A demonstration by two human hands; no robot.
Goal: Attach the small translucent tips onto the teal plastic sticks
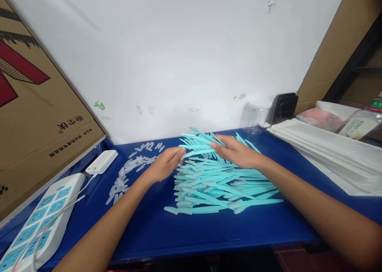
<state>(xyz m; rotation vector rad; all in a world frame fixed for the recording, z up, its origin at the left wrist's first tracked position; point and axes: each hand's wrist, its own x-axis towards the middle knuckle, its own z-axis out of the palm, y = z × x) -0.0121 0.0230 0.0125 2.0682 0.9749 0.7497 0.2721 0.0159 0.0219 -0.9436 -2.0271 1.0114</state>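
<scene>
Sticks (213, 188), slim, turquoise and plastic-looking, lie criss-crossed in a heap before me, right of scattered, flat translucent pieces (129, 166). The smooth blue worktop (185, 236) meets a scuffed white wall (179, 57), a printed carton (38, 105) standing to the left. Above the heap, my right fingers (219, 148) clamp a fanned bunch, and my left fingers (180, 152) pinch together on one stick's end.
</scene>
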